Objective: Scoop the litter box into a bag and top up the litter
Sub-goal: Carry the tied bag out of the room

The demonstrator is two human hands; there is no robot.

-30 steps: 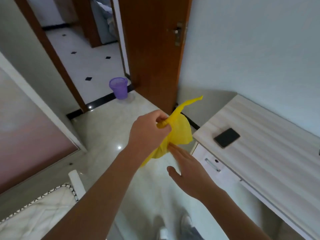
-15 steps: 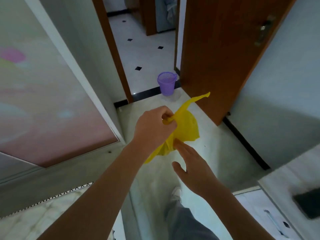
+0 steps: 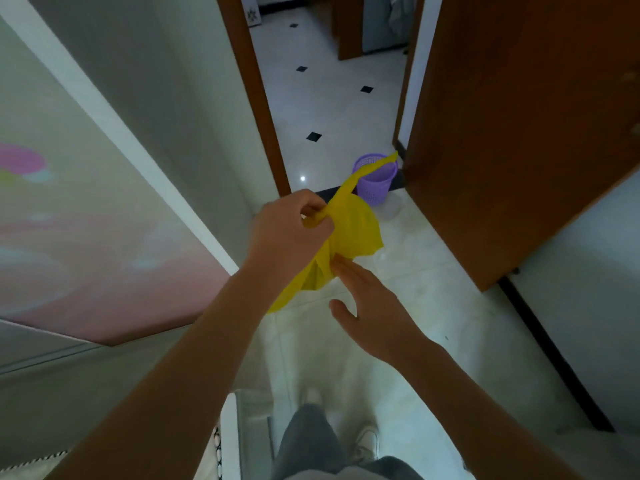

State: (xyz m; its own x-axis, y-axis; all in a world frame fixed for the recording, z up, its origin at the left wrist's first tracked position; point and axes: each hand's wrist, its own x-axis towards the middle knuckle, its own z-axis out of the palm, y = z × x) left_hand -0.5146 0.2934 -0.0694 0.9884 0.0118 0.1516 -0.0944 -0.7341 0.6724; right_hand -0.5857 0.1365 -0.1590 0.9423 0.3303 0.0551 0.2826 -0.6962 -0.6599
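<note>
We hold a yellow plastic bag (image 3: 353, 230) in the air in front of us, in the middle of the view, above the pale glossy floor (image 3: 433, 306). Our left hand (image 3: 287, 233) is closed on it: the thumb and the curled fingers pinch the gathered plastic near the top of the bag. From this pinch one thin strip of the bag rises to the far right, and in the view it crosses the rim of a purple mesh wastebasket (image 3: 375, 185). The rest of the bag hangs down, crumpled, and one end goes behind our left forearm. Our right hand (image 3: 374, 313) is open, with the fingers straight and close together and the thumb apart; its fingertips touch the lower part of the bag. The wastebasket stands on the floor farther away, at the doorway, just beside the edge of an open brown wooden door (image 3: 519, 133) on the right. Beyond the doorway there is a white tiled floor (image 3: 329, 98) with small black squares. On the left we see a large pale pink panel (image 3: 86, 244). At the near edge we see our grey trouser leg (image 3: 308, 441) and a white shoe (image 3: 367, 445).
</note>
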